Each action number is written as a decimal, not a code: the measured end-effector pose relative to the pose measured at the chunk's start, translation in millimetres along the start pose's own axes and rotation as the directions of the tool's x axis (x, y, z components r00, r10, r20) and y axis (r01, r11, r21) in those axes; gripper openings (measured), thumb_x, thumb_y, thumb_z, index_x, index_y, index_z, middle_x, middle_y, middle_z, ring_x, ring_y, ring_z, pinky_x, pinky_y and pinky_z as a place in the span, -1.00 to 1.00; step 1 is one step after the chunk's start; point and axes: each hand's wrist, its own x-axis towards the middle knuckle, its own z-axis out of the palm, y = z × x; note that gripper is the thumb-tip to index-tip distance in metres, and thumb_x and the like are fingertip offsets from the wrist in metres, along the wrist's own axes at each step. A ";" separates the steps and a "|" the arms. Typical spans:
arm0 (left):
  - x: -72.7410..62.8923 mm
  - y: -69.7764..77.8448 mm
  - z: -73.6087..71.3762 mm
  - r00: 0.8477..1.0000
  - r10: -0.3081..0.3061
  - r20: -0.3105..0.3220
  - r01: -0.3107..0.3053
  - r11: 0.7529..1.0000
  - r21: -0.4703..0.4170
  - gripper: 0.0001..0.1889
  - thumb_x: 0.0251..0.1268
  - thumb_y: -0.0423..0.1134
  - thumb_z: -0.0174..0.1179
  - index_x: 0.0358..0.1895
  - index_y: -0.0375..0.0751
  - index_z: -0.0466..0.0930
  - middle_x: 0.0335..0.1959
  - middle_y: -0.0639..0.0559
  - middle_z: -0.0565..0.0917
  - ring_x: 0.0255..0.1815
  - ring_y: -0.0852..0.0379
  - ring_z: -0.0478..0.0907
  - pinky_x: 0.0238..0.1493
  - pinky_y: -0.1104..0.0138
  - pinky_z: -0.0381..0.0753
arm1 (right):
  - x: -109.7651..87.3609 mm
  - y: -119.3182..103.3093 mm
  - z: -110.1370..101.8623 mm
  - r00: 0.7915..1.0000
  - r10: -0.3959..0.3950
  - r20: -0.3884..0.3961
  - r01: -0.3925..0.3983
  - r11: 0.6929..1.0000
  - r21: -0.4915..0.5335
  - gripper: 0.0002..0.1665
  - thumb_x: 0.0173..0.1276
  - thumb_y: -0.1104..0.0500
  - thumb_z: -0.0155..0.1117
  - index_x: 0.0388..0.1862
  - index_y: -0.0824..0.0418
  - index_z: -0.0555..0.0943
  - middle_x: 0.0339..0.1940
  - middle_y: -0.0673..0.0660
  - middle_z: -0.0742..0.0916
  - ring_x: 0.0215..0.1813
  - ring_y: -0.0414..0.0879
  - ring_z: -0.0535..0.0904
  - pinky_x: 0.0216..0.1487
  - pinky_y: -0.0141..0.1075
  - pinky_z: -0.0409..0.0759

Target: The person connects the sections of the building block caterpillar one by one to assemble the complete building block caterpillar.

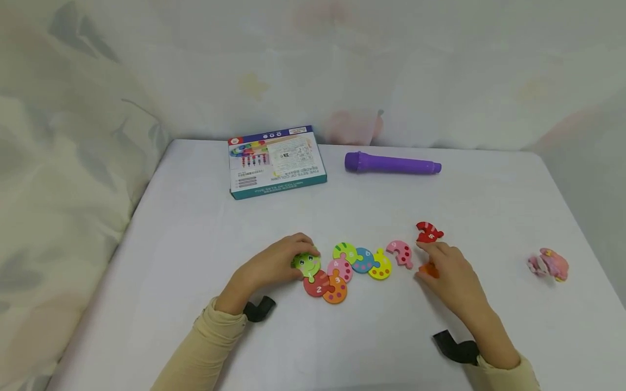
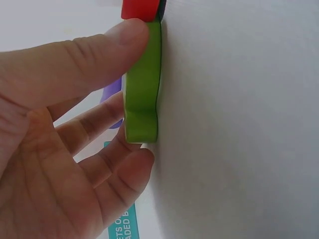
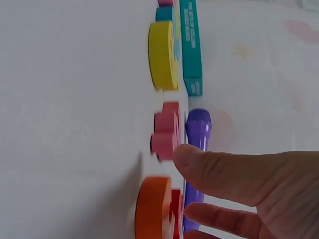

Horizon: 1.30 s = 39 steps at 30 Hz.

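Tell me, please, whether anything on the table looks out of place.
I see nothing spilled or broken. The box at the back lies askew, its large print upside down in the head view. The small pink item lies alone on the right, apart from the puzzle pieces.

Covered, clipped, too fine
The right fingers [image 1: 437, 254] hide most of an orange piece [image 1: 430, 269]; the left fingers [image 1: 304, 248] cover part of the green face piece [image 1: 308, 266]. The near edge cuts both sleeves [image 1: 198, 347]. Small print on the box [image 1: 264, 182] is unreadable; the pink object [image 1: 555, 265] is too blurred to name.
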 end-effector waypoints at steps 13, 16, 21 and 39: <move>0.4 -2.6 1.1 1.000 -0.002 -0.008 0.002 1.000 0.000 -0.55 -0.01 -0.32 0.37 0.03 0.01 0.57 0.06 0.14 0.43 0.10 0.19 0.34 0.13 0.29 0.42 | -14.5 25.2 -5.1 0.996 0.085 0.006 -0.085 0.996 -0.006 -0.27 -0.04 0.15 0.48 0.14 0.33 0.45 0.03 0.38 0.51 0.03 0.32 0.37 0.00 0.22 0.38; 0.5 -3.8 1.5 1.000 -0.002 -0.011 0.002 1.000 0.002 -0.54 -0.02 -0.32 0.37 0.03 0.02 0.57 0.06 0.16 0.42 0.10 0.21 0.34 0.13 0.31 0.42 | -11.0 26.4 -4.5 0.997 0.079 -0.005 -0.079 0.997 0.011 -0.26 -0.01 0.11 0.47 0.16 0.32 0.44 0.03 0.37 0.52 0.05 0.31 0.37 0.00 0.22 0.38; 1.0 -4.7 1.7 1.000 0.006 -0.010 -0.006 1.000 -0.005 -0.54 -0.02 -0.31 0.38 0.04 0.02 0.57 0.06 0.16 0.43 0.09 0.20 0.34 0.13 0.31 0.42 | 5.5 28.7 -4.0 0.998 0.064 -0.021 -0.063 0.997 0.037 -0.30 0.07 0.10 0.41 0.18 0.34 0.43 0.04 0.36 0.51 0.07 0.29 0.37 0.01 0.21 0.39; 1.0 -3.9 2.4 1.000 0.008 -0.011 -0.008 1.000 0.001 -0.55 -0.02 -0.31 0.38 0.03 0.03 0.57 0.06 0.17 0.43 0.09 0.22 0.34 0.11 0.31 0.43 | 61.0 32.1 -18.7 0.979 0.093 0.179 -0.089 0.996 -0.031 -0.29 0.06 0.09 0.41 0.16 0.37 0.42 0.07 0.39 0.49 0.02 0.27 0.34 -0.10 0.12 0.50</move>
